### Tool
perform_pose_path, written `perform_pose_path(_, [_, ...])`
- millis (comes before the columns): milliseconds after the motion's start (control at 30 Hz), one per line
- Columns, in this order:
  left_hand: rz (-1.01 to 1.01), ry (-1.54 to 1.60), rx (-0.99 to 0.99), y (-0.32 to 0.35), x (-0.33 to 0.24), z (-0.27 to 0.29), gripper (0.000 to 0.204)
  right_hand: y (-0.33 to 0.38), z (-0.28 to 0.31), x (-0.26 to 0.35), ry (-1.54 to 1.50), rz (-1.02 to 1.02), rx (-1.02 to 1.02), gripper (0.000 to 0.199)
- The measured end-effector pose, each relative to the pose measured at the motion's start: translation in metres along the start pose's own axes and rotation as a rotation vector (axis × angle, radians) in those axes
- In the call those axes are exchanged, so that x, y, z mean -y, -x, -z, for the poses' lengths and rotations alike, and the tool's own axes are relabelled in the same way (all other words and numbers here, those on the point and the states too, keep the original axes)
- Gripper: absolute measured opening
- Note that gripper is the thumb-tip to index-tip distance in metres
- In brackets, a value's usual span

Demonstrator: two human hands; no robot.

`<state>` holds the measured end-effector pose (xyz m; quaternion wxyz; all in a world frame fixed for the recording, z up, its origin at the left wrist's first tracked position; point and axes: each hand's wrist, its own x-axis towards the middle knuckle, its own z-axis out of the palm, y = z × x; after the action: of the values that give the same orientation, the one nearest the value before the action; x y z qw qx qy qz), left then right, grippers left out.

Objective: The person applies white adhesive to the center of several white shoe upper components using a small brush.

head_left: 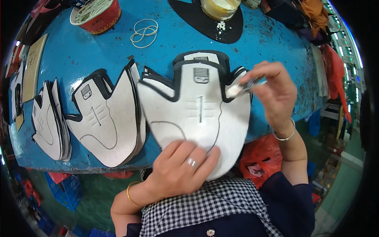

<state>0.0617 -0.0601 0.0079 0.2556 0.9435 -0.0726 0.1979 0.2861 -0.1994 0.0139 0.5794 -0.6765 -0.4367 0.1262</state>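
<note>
Your right hand (274, 89) has thumb and fingers closed on a small dark-handled tool with a white tip (245, 86), blurred, held at the right-hand notch of a white, black-edged, tongue-shaped panel with dark stitching (201, 112); whether tip and panel touch cannot be told. The panel lies before you, at the near edge of the blue, scuffed tabletop (114, 51), above further dark-edged pieces. Your left hand (179, 168) rests with bent fingers on its lower part; whether it also pinches the edge cannot be told. To the left stand two overlapping stacks of similar white pieces (96, 126); beyond lies a loose coil of pale cord (144, 34).
</note>
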Motion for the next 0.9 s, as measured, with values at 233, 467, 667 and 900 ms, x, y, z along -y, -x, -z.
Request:
perform_pose_path(233, [0.280, -0.224, -0.426, 0.064, 0.023, 0.057, 0.032, 0.007, 0.005, -0.008, -0.009, -0.096, 0.036, 0.016])
perform_pose_path(467, [0.407, -0.431, -0.021, 0.072, 0.058, 0.050, 0.030, 0.002, -0.014, -0.010, 0.147, 0.010, 0.211, 0.017])
perform_pose_path(667, [0.580, -0.325, -0.199, 0.089, 0.054, 0.057, 0.029, 0.000, -0.015, -0.011, 0.120, 0.002, 0.195, 0.017])
perform_pose_path(900, [0.264, -1.071, -0.807, 0.103, 0.060, 0.122, 0.012, 0.001, -0.009, -0.018, 0.065, 0.001, 0.127, 0.018])
